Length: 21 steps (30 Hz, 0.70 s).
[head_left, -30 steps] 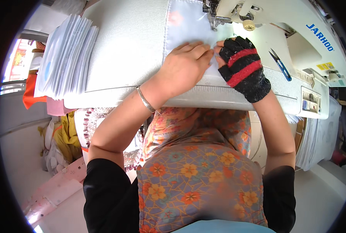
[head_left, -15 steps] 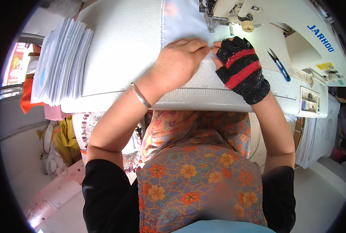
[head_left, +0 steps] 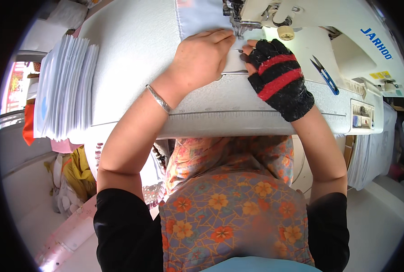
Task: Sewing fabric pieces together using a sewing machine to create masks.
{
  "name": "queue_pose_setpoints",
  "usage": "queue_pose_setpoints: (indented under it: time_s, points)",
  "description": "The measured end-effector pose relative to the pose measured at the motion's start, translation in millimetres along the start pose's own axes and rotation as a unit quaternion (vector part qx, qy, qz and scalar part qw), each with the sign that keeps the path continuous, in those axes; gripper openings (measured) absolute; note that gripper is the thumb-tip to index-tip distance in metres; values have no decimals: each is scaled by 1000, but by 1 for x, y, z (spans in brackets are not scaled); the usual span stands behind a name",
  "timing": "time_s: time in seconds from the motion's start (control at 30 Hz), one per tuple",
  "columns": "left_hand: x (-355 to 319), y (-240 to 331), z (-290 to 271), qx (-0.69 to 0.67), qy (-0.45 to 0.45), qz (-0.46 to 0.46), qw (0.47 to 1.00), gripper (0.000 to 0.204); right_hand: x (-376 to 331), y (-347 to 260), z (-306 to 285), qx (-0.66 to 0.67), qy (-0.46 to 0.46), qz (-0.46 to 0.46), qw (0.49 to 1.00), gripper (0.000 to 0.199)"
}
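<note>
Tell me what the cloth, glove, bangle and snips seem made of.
Cloth: thin fabric, probably synthetic, by its smooth look.
Glove: knit, perhaps wool or acrylic, matt and fuzzy with stray fibres.
Bangle: silvery metal, by its bright glints; type unclear.
Snips: likely steel at the dark points; the blue end may be plastic or painted metal.

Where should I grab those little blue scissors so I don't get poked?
Probably by the blue handles, coming from the near right side: the scissors lie with those handles toward the near edge and the pointed dark blades slightly apart, facing away, upper left.
</note>
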State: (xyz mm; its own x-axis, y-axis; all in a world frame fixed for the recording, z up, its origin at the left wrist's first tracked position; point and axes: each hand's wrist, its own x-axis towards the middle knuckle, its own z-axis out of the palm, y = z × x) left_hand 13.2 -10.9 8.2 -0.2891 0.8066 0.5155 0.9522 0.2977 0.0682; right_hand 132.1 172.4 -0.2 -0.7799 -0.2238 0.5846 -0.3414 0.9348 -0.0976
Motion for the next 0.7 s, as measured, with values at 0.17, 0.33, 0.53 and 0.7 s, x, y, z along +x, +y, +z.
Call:
queue_pose_setpoints:
  time_s: [0.17, 0.33, 0.53, 0.7]
  points:
    - [0, 0, 1, 8, -2, 1, 1000, 33, 0, 0, 0, 7, 7, 24, 1000, 21]
    - [3, -3, 4, 10, 13, 6, 1000, 32, -1, 3, 3, 1, 5, 22, 1000, 25]
    - [3, -8, 5, 14, 8, -2, 1000, 32, -3, 4, 7, -5, -8, 37, 999, 28]
    - [-1, -8, 5, 31, -7, -3, 999, 32, -5, 5, 8, -11, -6, 42, 999, 29]
